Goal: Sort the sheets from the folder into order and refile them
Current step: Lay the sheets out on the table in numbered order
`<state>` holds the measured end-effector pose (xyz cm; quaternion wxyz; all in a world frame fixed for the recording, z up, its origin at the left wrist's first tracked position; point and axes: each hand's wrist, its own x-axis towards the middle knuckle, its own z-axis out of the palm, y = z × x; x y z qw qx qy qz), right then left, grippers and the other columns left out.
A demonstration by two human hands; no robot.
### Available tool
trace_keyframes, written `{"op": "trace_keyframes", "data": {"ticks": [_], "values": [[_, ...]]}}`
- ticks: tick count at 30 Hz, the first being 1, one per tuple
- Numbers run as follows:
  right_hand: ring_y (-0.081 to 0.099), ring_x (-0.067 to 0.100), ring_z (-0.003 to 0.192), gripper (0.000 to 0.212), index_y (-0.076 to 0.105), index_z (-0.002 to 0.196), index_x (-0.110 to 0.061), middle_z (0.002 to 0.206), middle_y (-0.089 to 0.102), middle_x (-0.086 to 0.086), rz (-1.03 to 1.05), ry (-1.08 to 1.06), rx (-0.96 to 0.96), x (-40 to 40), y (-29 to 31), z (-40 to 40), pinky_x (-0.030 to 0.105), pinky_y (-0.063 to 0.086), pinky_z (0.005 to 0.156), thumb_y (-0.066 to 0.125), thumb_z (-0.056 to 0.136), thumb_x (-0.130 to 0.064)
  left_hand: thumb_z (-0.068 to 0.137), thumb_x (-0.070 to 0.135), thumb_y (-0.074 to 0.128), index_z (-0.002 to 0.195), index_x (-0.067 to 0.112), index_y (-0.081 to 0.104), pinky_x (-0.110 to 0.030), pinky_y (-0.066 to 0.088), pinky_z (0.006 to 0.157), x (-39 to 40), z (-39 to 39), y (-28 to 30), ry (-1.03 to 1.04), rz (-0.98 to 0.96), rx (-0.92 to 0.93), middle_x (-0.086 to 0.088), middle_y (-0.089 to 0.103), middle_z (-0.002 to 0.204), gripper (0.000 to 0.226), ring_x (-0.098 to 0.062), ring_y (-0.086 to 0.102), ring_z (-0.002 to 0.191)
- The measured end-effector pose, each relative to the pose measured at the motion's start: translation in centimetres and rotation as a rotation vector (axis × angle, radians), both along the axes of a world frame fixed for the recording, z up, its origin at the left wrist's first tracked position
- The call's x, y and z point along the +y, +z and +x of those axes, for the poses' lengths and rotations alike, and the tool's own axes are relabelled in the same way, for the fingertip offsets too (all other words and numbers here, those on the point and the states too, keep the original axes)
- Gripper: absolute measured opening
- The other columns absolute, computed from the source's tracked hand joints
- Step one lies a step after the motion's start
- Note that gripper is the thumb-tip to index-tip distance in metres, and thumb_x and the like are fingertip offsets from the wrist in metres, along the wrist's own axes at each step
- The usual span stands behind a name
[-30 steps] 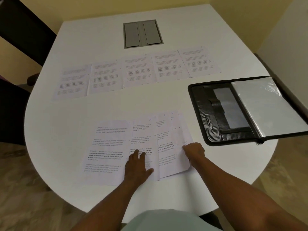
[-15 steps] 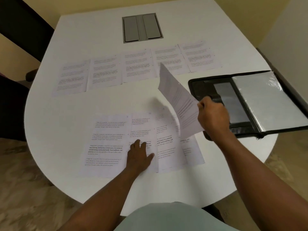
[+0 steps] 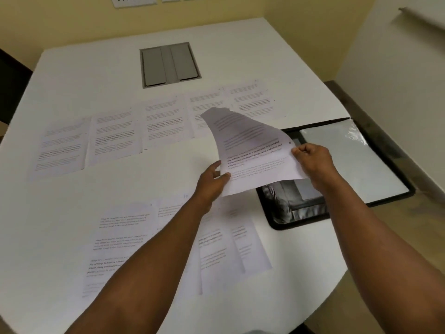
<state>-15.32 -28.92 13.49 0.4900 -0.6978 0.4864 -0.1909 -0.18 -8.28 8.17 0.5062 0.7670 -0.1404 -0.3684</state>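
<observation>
One printed sheet (image 3: 250, 150) is held curled in the air above the table's middle right. My left hand (image 3: 212, 182) pinches its lower left edge and my right hand (image 3: 313, 160) grips its right edge. Beneath my forearms, several overlapping sheets (image 3: 224, 247) lie fanned out near the front edge. Farther back, a row of several sheets (image 3: 115, 138) lies side by side. The black folder (image 3: 289, 208) lies open at the right, with its clear plastic sleeve (image 3: 349, 160) on the right half; the held sheet hides part of its left half.
The white table (image 3: 84, 75) has a grey recessed cable hatch (image 3: 169, 65) at the back centre. A dark chair (image 3: 12, 85) stands at the far left. Yellow walls close in behind and to the right, past the table's curved right edge.
My right hand lifted one sheet off the fanned pile and carried it up and right. My left hand left the pile and took hold of the sheet's lower left edge.
</observation>
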Motion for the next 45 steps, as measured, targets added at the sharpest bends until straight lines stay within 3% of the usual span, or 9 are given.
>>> {"op": "trace_keyframes", "data": {"ticks": [5,17,23,29,33,36,40,43,45], "values": [[0.058,0.015,0.073,0.014,0.065,0.084,-0.011,0.086,0.065,0.002,0.048,-0.004,-0.023,-7.4,-1.5,2.0,0.024,0.046,0.062,0.063,0.094,-0.020,0.091,0.013,0.065,0.127,0.017,0.059,-0.035,0.050,0.100,-7.9,2.7,0.5,0.072,-0.043,-0.025,-0.002,0.056,0.134,0.037,-0.018,0.058,0.114],[0.053,0.018,0.091,0.025,0.070,0.108,-0.008,0.102,0.062,0.002,-0.120,0.003,0.132,-28.8,-6.6,9.6,0.027,0.040,0.079,0.060,0.096,-0.027,0.098,0.018,0.052,0.145,0.016,0.040,-0.034,0.034,0.113,-30.2,8.7,-1.9,-0.125,0.100,-0.244,-0.003,0.039,0.150,0.049,-0.019,0.043,0.132],[0.056,0.018,0.085,0.024,0.072,0.098,-0.005,0.101,0.069,0.008,-0.253,-0.014,0.232,-38.7,-10.4,12.8,0.024,0.039,0.078,0.063,0.094,-0.027,0.096,0.023,0.054,0.148,0.015,0.033,-0.030,0.025,0.117,-40.5,11.9,-5.2,-0.231,0.143,-0.318,-0.004,0.032,0.154,0.057,-0.020,0.034,0.139],[0.065,0.030,0.092,0.026,0.073,0.092,-0.001,0.096,0.071,0.015,-0.281,0.016,0.274,-46.3,-14.3,14.9,0.038,0.053,0.087,0.068,0.091,-0.027,0.092,0.036,0.061,0.147,0.014,0.035,-0.037,0.026,0.116,-47.3,14.1,-9.1,-0.288,0.260,-0.464,-0.006,0.035,0.150,0.064,-0.025,0.029,0.139],[0.061,0.025,0.086,0.029,0.071,0.093,0.001,0.102,0.071,0.017,-0.335,0.038,0.352,-48.9,-15.5,16.0,0.040,0.052,0.087,0.071,0.088,-0.028,0.088,0.044,0.061,0.140,0.016,0.045,-0.043,0.031,0.108,-49.4,14.9,-11.0,-0.376,0.441,-0.717,-0.009,0.040,0.137,0.061,-0.029,0.033,0.130],[0.061,0.030,0.107,0.042,0.064,0.116,-0.005,0.116,0.066,0.014,-0.414,0.049,0.472,-48.5,-16.0,16.3,0.040,0.049,0.093,0.073,0.086,-0.033,0.086,0.052,0.058,0.135,0.019,0.050,-0.043,0.032,0.102,-49.3,15.1,-12.4,-0.426,0.528,-0.905,-0.011,0.038,0.132,0.060,-0.031,0.034,0.124],[0.058,0.032,0.112,0.039,0.063,0.123,-0.013,0.120,0.065,0.012,-0.670,0.162,0.538,-46.1,-16.6,16.9,0.041,0.046,0.092,0.062,0.093,-0.037,0.087,0.058,0.055,0.138,0.022,0.047,-0.044,0.032,0.102,-48.9,15.1,-13.3,-0.397,0.518,-0.965,-0.012,0.036,0.134,0.063,-0.031,0.033,0.125],[0.062,0.030,0.095,0.038,0.069,0.108,-0.010,0.104,0.068,0.011,-0.663,0.260,0.591,-44.8,-17.0,17.2,0.038,0.049,0.081,0.054,0.094,-0.042,0.086,0.059,0.055,0.139,0.023,0.046,-0.044,0.031,0.102,-49.2,15.2,-13.2,-0.410,0.525,-0.959,-0.012,0.034,0.136,0.064,-0.031,0.032,0.126],[0.062,0.030,0.099,0.042,0.066,0.113,-0.010,0.109,0.067,0.011,-0.654,0.292,0.650,-44.5,-16.9,17.1,0.039,0.048,0.085,0.054,0.093,-0.046,0.087,0.060,0.053,0.141,0.024,0.042,-0.045,0.031,0.102,-49.1,15.2,-12.9,-0.418,0.529,-0.949,-0.013,0.034,0.137,0.066,-0.032,0.032,0.127]]}}
